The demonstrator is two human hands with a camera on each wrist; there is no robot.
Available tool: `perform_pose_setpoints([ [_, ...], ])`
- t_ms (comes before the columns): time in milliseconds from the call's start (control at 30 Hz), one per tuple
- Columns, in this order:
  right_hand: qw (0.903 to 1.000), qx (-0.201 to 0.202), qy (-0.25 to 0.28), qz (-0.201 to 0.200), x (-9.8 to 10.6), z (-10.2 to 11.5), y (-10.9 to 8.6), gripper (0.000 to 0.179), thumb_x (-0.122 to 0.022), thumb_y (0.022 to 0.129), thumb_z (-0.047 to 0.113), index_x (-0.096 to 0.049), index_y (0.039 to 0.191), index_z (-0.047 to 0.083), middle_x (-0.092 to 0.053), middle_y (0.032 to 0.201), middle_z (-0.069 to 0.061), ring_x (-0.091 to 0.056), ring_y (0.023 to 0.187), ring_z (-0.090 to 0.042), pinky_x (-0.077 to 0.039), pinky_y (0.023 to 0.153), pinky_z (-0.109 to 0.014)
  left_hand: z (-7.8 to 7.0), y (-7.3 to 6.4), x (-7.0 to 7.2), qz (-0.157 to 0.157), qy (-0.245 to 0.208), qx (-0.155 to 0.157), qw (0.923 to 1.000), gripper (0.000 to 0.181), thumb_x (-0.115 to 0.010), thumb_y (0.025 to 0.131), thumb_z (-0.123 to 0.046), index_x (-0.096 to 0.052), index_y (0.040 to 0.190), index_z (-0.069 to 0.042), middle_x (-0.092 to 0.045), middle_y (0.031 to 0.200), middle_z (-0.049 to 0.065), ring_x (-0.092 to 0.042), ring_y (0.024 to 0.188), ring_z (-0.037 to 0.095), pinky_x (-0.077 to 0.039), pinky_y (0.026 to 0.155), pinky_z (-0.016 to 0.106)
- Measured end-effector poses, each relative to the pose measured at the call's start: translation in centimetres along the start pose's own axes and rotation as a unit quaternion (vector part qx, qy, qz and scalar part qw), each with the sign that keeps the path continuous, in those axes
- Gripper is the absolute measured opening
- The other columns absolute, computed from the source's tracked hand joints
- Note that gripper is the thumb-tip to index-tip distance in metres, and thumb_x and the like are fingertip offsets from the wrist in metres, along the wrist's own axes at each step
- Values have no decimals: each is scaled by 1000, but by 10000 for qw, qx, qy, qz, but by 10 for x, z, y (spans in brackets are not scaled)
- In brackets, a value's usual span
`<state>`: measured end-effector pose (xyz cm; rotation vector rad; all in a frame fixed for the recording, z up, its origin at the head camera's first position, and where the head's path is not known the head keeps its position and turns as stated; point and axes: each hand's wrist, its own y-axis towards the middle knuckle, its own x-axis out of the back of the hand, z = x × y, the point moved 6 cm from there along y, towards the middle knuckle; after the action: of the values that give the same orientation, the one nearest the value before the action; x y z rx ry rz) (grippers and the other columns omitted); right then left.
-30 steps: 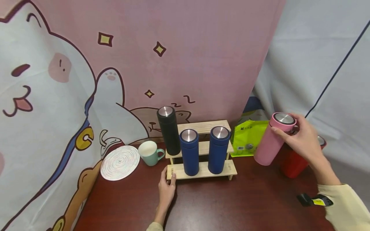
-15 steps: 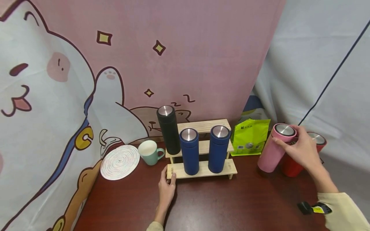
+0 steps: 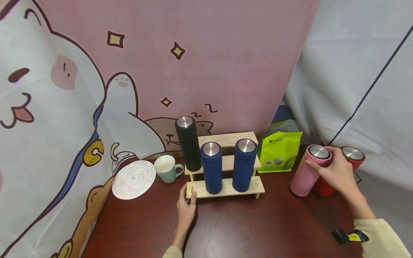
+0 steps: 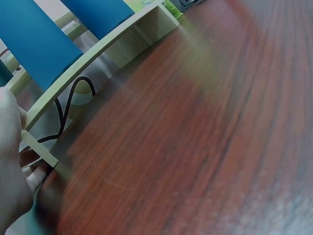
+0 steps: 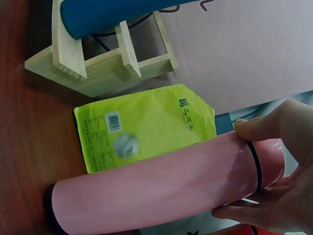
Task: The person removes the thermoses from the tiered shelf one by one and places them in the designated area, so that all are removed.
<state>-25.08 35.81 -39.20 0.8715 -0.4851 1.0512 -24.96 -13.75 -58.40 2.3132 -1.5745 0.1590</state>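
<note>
My right hand point(image 3: 338, 172) grips a pink thermos point(image 3: 305, 175) near its lid, thumb on one side and fingers on the other. The thermos stands at the table's right, just left of a red thermos point(image 3: 326, 187) that my hand partly hides. My left hand point(image 3: 186, 211) pinches the left end of the front step of a wooden tiered rack point(image 3: 200, 191); in the left wrist view the thumb and fingers wrap that end. On the front step are two blue thermoses, one left point(image 3: 212, 172) and one right point(image 3: 244, 168). A black thermos point(image 3: 189, 150) is on the step behind.
Left of the rack are a mint-green mug point(image 3: 167, 174) and a round woven mat point(image 3: 133, 181). A lime-green pouch point(image 3: 280, 152) stands between the rack and the pink thermos. The cartoon-print cloth point(image 3: 226, 71) rises behind the table point(image 3: 232, 225). A dark cable point(image 4: 63, 115) runs under the rack.
My right hand has lowered the pink thermos and brought it slightly right, from the air down to the table beside the red one. The left hand stays on the rack.
</note>
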Motion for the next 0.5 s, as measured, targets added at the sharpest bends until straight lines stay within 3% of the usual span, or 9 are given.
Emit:
perform_pose_setpoints([
  [200,9999,-92,39,32,-2,-8,-3,77,-79,87,31,-42,139,-11,-53,126,-36,-54,105,-54,-42,83,-61,0,-1,1,-31,1,-32,10000,52,-68,97,-13,-51,146,-6,-63,137,17,-61,119,26,-55,85,36],
  [500,9998,-197,88,3,-3,-16,-1,79,-78,87,32,-40,142,-10,-53,127,-38,-53,107,-57,-40,86,-66,1,0,-1,-31,80,-20,10000,52,-67,98,-15,-51,146,-6,-61,140,16,-61,121,27,-55,87,41],
])
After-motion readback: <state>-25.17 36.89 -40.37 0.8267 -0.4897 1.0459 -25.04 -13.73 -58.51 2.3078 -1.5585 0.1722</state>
